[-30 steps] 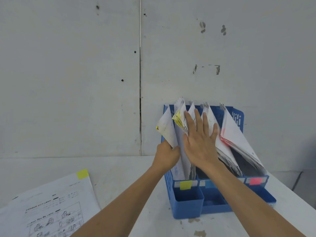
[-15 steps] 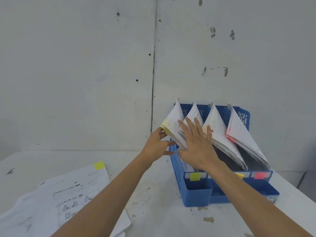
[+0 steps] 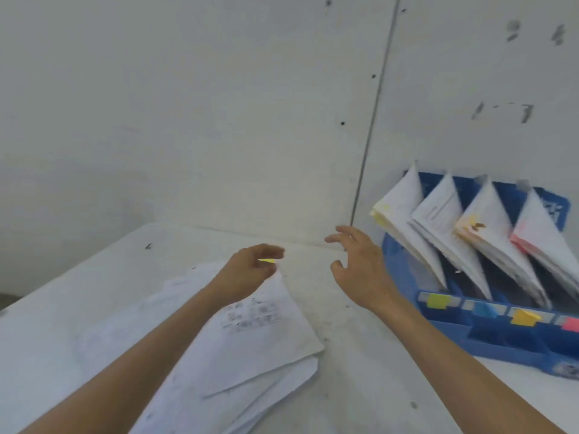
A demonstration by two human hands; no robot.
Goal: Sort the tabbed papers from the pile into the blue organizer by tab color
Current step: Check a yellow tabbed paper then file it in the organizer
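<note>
The pile of printed papers (image 3: 238, 349) lies on the white table at lower centre. My left hand (image 3: 250, 270) is at the pile's far corner, with thumb and fingers curled round the top sheet's yellow tab (image 3: 266, 260); the view is blurred there. My right hand (image 3: 360, 267) hovers with spread fingers, holding nothing, between the pile and the blue organizer (image 3: 488, 343). The organizer stands at the right. Leaning stacks of sorted papers (image 3: 438, 220) fill its slots, behind yellow (image 3: 437, 300), blue (image 3: 484, 308), orange (image 3: 524, 317) and pink (image 3: 571, 324) labels.
The white table (image 3: 360, 386) meets a grey wall (image 3: 219, 120) right behind the pile and organizer. Its left edge (image 3: 69, 267) runs diagonally at the left of view.
Both hands have left the organizer's papers and moved left. My left hand now reaches the pile's yellow-tabbed corner. The view has swung left, putting the organizer at the right.
</note>
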